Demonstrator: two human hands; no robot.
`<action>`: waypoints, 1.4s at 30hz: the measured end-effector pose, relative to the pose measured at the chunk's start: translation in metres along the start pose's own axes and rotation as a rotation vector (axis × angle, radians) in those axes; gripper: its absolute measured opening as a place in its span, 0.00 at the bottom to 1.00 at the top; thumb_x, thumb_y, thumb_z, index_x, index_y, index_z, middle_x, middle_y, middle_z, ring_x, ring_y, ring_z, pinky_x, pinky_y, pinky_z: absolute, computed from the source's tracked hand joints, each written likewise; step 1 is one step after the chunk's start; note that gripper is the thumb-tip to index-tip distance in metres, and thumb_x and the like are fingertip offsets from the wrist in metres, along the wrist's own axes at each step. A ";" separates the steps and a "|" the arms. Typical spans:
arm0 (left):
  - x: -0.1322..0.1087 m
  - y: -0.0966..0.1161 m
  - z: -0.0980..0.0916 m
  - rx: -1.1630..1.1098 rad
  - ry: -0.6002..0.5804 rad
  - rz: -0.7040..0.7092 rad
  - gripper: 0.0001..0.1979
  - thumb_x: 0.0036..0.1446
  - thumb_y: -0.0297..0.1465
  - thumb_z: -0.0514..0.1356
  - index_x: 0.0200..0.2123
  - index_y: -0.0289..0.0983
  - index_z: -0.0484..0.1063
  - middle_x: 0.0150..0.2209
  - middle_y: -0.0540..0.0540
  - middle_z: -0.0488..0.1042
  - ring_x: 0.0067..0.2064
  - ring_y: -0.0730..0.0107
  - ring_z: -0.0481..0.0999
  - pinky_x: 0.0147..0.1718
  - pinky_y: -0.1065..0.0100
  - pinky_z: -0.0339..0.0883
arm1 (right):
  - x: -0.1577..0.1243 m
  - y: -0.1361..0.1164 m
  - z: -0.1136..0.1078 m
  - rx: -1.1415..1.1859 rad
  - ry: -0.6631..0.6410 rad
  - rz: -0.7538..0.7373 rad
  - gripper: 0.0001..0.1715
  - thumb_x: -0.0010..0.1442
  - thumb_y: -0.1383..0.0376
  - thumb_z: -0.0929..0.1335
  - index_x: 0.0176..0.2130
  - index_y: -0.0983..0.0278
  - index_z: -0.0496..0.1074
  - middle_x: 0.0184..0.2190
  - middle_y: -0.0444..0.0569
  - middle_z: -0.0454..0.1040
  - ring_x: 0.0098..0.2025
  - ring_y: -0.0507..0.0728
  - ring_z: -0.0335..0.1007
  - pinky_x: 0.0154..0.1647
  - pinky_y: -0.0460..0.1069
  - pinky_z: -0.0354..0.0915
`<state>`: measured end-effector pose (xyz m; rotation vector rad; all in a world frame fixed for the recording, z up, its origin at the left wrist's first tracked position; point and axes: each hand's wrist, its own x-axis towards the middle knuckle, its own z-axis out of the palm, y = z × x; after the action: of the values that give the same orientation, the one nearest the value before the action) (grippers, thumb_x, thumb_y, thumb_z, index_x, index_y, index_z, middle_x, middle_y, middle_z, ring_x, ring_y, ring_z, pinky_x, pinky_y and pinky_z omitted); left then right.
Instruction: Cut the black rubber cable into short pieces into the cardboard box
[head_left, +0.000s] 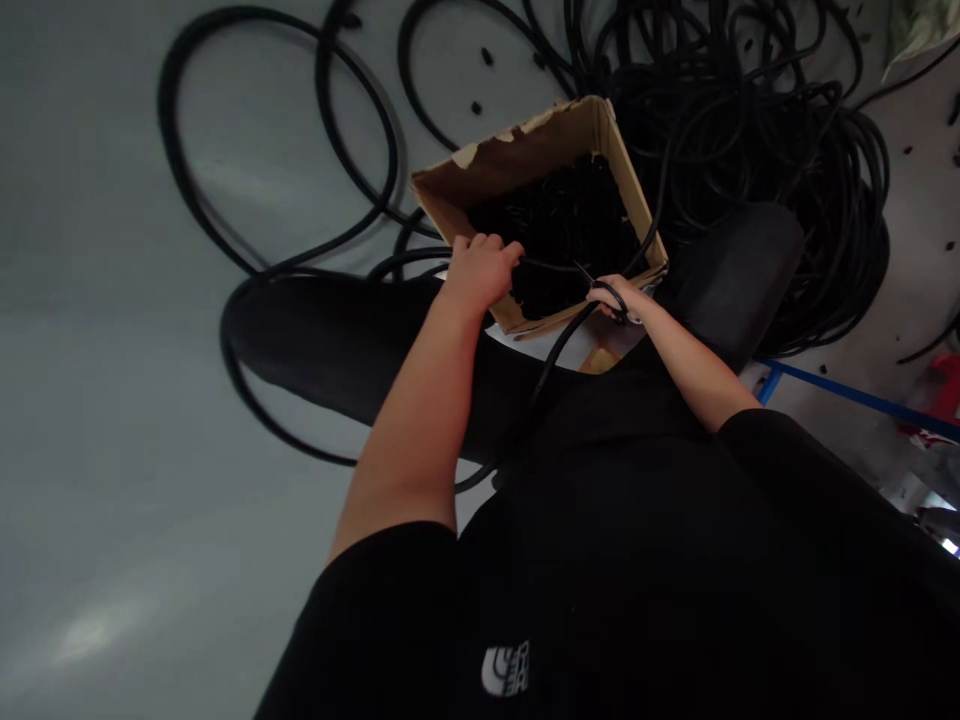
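A black cable runs up into the right hand, whose fingers close tightly around a loop of it at the near edge of a cardboard box packed with more black cable. The left hand curls over the box's rim beside a thinner strand; whether it grips anything cannot be told. The box rests on black-clad thighs, near a tangled heap of black cable on a grey floor.

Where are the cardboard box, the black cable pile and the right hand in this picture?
Cardboard box [517,150]: head view, inner brown wall.
Black cable pile [712,120]: head view, tangled coils.
Right hand [621,298]: head view, back of hand.
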<state>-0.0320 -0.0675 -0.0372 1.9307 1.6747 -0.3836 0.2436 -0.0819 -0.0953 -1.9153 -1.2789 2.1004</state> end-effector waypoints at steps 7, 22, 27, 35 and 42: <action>0.008 -0.003 0.010 0.011 -0.002 0.004 0.28 0.87 0.32 0.48 0.74 0.38 0.82 0.73 0.25 0.82 0.78 0.29 0.74 0.78 0.34 0.66 | -0.005 0.000 0.003 -0.056 -0.025 -0.001 0.24 0.79 0.73 0.72 0.30 0.60 0.69 0.16 0.42 0.68 0.17 0.51 0.61 0.17 0.43 0.59; 0.015 -0.007 0.024 0.078 -0.158 0.165 0.26 0.82 0.30 0.56 0.70 0.46 0.89 0.64 0.30 0.86 0.74 0.30 0.78 0.75 0.33 0.69 | 0.015 0.016 0.001 -0.022 -0.015 0.048 0.13 0.84 0.68 0.75 0.42 0.60 0.73 0.20 0.40 0.72 0.19 0.53 0.71 0.19 0.42 0.63; 0.010 -0.010 0.017 0.058 -0.114 0.152 0.24 0.85 0.34 0.57 0.70 0.48 0.89 0.63 0.32 0.87 0.76 0.29 0.77 0.76 0.32 0.67 | 0.008 0.011 -0.004 -0.031 -0.021 0.016 0.15 0.81 0.70 0.75 0.40 0.61 0.73 0.19 0.38 0.69 0.19 0.51 0.65 0.19 0.42 0.59; 0.006 -0.009 0.005 0.032 -0.019 0.000 0.30 0.87 0.34 0.48 0.75 0.40 0.84 0.74 0.26 0.81 0.82 0.26 0.71 0.80 0.30 0.64 | -0.005 -0.001 -0.002 -0.041 0.018 -0.020 0.18 0.80 0.72 0.74 0.36 0.60 0.72 0.16 0.35 0.62 0.18 0.50 0.56 0.19 0.43 0.52; 0.008 -0.006 -0.001 -0.006 -0.049 -0.020 0.28 0.87 0.45 0.55 0.78 0.43 0.79 0.76 0.26 0.81 0.81 0.21 0.70 0.79 0.27 0.64 | 0.000 0.003 0.002 -0.034 0.092 -0.060 0.16 0.76 0.75 0.75 0.38 0.60 0.72 0.21 0.36 0.66 0.22 0.51 0.64 0.23 0.42 0.59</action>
<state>-0.0364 -0.0601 -0.0421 1.8865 1.6631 -0.4301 0.2435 -0.0852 -0.0974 -1.9363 -1.3443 1.9517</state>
